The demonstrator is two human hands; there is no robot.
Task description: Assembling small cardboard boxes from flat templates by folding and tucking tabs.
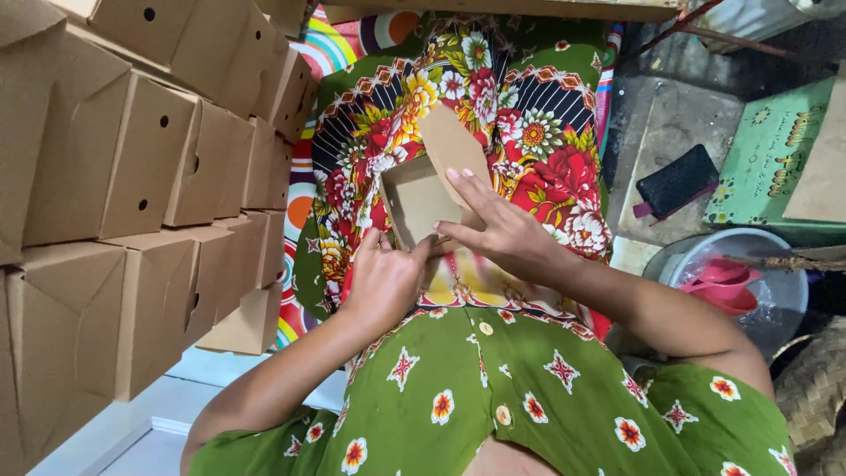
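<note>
— While the person sits with a flowered cloth [538,132] over the lap, where is the small cardboard box [414,203]?

— Middle of the frame, resting on that cloth, open side toward the camera, with its flap [451,145] standing up above it.

— What about the left hand [383,282]?

— Just below the box. Its fingers [421,251] are curled and pinch the box's lower edge.

— And the right hand [507,238]?

— It lies on the box's right side, fingers [467,189] stretched out almost straight and flat against the flap's base, pressing rather than gripping.

— Anything else around?

— Stacked folded cardboard boxes [132,176] fill the left of the frame. At the right are a black pouch [677,181], a green printed box [775,154], and a basin [775,264] holding pink scoops [723,286].
</note>
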